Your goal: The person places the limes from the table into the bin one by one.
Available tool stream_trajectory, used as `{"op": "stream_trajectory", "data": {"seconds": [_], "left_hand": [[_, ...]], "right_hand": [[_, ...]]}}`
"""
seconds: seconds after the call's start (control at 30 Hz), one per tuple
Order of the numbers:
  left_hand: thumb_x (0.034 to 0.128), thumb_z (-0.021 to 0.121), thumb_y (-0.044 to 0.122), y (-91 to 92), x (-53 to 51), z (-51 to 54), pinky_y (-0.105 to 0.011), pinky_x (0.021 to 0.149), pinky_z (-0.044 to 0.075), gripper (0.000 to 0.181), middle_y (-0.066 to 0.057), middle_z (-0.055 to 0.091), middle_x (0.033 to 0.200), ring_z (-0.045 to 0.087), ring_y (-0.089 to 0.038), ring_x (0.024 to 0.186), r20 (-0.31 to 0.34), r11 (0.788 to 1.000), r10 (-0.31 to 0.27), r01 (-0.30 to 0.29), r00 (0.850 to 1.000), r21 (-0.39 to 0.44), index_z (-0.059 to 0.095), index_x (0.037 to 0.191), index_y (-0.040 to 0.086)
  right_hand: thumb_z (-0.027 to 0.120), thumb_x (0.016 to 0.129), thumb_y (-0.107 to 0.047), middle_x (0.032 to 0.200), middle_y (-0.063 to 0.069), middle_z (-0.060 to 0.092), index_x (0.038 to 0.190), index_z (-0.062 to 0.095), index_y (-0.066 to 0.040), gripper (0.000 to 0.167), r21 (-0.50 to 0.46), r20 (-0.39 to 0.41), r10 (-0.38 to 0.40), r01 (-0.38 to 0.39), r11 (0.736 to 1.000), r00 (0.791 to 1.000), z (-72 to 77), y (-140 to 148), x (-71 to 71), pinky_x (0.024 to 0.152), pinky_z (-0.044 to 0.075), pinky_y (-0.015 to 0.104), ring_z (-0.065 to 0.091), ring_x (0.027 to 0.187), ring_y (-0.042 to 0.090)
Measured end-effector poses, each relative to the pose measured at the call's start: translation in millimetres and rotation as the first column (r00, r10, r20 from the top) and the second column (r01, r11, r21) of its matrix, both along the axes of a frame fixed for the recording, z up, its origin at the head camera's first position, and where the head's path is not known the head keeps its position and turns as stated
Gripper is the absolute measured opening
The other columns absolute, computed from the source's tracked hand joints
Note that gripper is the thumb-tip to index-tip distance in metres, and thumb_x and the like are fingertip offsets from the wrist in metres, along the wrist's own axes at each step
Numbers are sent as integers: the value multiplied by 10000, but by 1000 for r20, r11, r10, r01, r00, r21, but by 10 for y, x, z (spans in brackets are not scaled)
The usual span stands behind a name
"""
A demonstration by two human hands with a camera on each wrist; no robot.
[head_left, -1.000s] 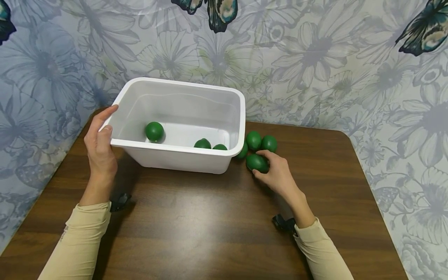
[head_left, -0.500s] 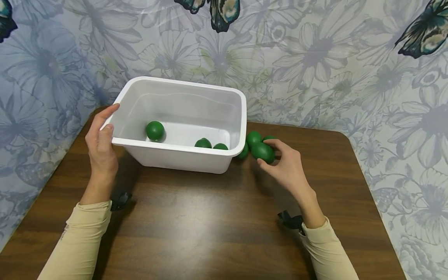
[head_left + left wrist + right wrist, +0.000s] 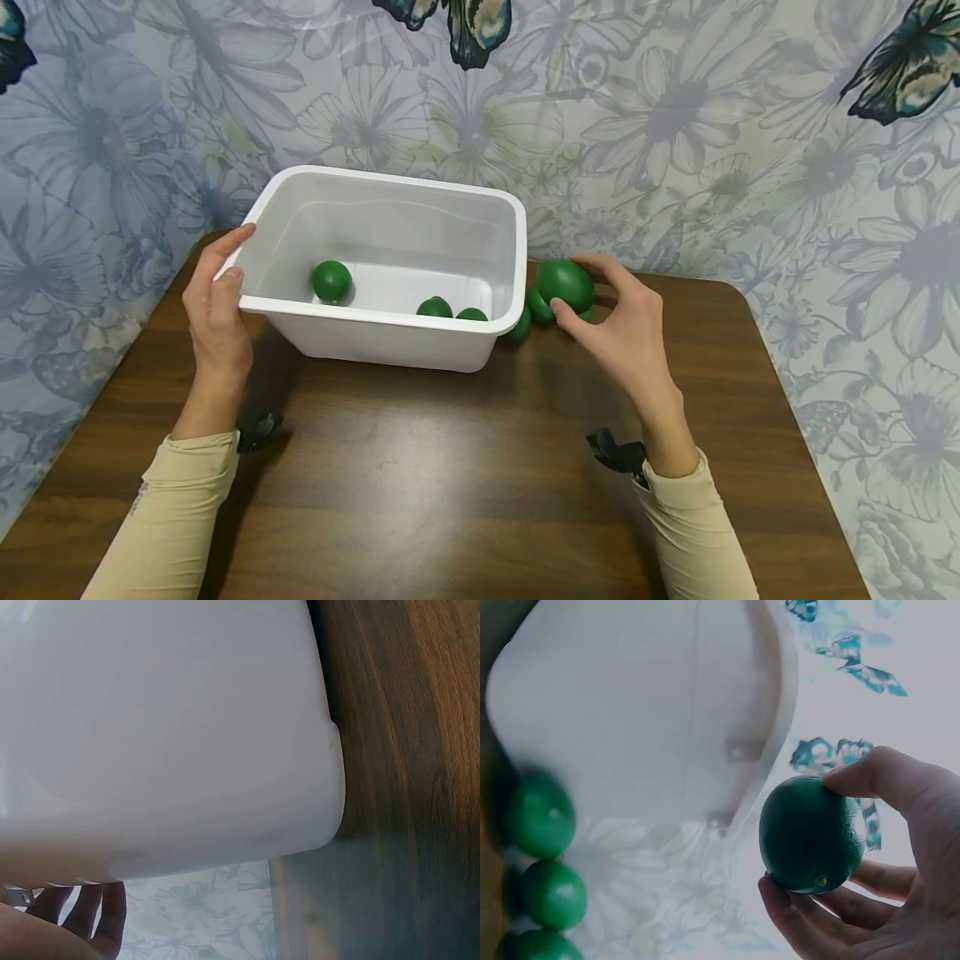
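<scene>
My left hand (image 3: 217, 321) grips the left end of a white plastic tub (image 3: 375, 340), thumb and fingers at its rim. The left wrist view shows the tub's smooth outer wall (image 3: 165, 735) and some fingers (image 3: 112, 919) below it. In the tub lie a round green lime (image 3: 332, 282) and two partly hidden ones near the front wall. Raised off the table, a glossy lime (image 3: 564, 285) is pinched between thumb and fingers of my right hand (image 3: 628, 333). In the right wrist view, the held lime (image 3: 810, 832) shows a small pale stem spot.
Several more limes, among them one lime (image 3: 538, 307), cluster on the brown wooden table (image 3: 405, 467) against the tub's right end. The right wrist view shows limes (image 3: 540, 817) in a row. Behind the table hangs a flower-patterned wall covering (image 3: 675, 125).
My right hand has lifted a lime from the cluster on the table and carried it upward and away from me. The left hand and the tub have stayed put.
</scene>
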State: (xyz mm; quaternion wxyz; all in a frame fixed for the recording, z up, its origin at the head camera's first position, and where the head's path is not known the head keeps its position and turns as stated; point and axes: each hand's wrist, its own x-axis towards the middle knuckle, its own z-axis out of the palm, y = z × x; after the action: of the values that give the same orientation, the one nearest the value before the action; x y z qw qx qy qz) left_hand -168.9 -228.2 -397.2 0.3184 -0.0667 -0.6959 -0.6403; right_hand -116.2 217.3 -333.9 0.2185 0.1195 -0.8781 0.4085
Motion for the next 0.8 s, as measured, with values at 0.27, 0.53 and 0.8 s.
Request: {"op": "stream_trajectory", "data": {"seconds": [0.27, 0.53, 0.8], "left_hand": [[958, 488, 245, 17, 3, -21, -299, 923, 457, 500, -145, 666, 1404, 605, -303, 1251, -7, 1000, 8, -8, 1000, 9, 701, 1389, 109], [952, 506, 208, 9, -5, -45, -293, 927, 451, 484, -151, 669, 1391, 604, -293, 1230, -13, 998, -10, 11, 1000, 69, 706, 1366, 55], [954, 504, 219, -8, -4, -53, -290, 937, 449, 488, -137, 670, 1395, 600, -291, 1241, -6, 999, -8, 8, 1000, 47, 705, 1376, 81]], "right_hand": [[859, 852, -211, 1233, -47, 748, 1333, 703, -156, 508, -42, -87, 71, -75, 996, 994, 111, -208, -15, 855, 585, 274, 712, 1089, 114], [838, 889, -221, 1288, 9, 729, 1376, 669, -116, 526, -18, -148, 216, -221, 975, 965, 45, -483, -67, 877, 567, 346, 717, 1060, 158], [789, 927, -213, 1251, 38, 728, 1348, 672, -83, 456, 119, -149, 340, -324, 939, 929, -84, -626, -108, 983, 516, 409, 681, 1086, 182]]}}
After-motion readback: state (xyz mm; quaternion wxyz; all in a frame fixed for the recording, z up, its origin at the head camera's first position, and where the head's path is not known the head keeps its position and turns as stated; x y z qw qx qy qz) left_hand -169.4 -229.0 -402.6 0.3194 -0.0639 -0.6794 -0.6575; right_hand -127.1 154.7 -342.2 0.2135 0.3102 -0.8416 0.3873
